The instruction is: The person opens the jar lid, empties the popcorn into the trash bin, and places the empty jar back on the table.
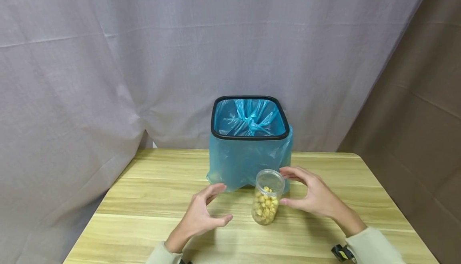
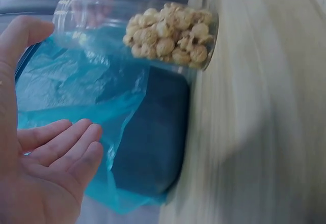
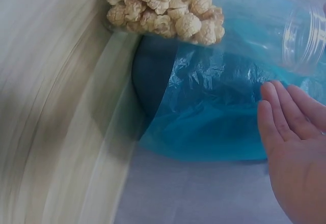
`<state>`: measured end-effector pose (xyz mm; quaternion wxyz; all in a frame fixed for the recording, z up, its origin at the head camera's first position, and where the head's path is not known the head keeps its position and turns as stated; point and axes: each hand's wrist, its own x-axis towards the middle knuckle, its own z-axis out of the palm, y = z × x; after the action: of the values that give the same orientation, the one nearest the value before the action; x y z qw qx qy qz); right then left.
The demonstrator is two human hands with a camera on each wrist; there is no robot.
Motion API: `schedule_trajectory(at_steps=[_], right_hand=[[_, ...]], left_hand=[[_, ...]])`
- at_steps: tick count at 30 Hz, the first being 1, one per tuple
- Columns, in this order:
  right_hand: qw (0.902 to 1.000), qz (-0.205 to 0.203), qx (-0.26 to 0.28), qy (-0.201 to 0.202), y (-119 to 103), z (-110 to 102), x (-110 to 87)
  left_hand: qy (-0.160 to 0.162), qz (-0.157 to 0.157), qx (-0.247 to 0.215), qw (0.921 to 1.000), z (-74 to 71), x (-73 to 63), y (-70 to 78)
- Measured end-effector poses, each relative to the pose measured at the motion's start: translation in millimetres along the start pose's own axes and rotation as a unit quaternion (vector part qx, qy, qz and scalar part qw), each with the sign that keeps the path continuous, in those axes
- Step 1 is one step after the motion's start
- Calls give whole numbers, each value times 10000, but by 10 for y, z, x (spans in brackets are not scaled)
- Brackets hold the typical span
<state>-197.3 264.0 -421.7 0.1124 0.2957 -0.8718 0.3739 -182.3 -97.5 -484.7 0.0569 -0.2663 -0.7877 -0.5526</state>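
A clear plastic jar point(image 1: 267, 201) with popcorn in its lower half stands open on the wooden table point(image 1: 144, 204), just in front of a dark bin point(image 1: 250, 136) lined with a blue bag. My left hand point(image 1: 201, 214) hovers to the jar's left, fingers loosely spread, holding nothing. My right hand point(image 1: 311, 194) is close on the jar's right, thumb and fingers near its wall and rim; contact is unclear. In the left wrist view the jar point(image 2: 153, 33) lies beyond my open palm point(image 2: 46, 168). The right wrist view shows the popcorn point(image 3: 163, 10) and my straight fingers point(image 3: 285, 127) beside the bag.
A grey curtain point(image 1: 144, 56) hangs behind the table, with a brown cloth point(image 1: 425, 116) at the right. The bin sits near the table's far edge. Bare wood lies to the left and right of the hands.
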Motion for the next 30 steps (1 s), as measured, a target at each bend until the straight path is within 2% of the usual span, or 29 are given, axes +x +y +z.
schedule_trajectory(at_steps=[10,19,24,30], right_hand=[[9997,201,-69,-89,5,78,43],[9997,138,173,-117,-19,156,113],[9998,104,95,-126,-62,181,162],[9997,155,47,-202,-104,207,214]], left_hand=[[-290,-107,-205,9993,313,119,-59],[-430,107,-297,9986,585,314,-86],[-391,97,-304,9987,697,389,-100],[-333,234,-302,9987,812,466,-127]])
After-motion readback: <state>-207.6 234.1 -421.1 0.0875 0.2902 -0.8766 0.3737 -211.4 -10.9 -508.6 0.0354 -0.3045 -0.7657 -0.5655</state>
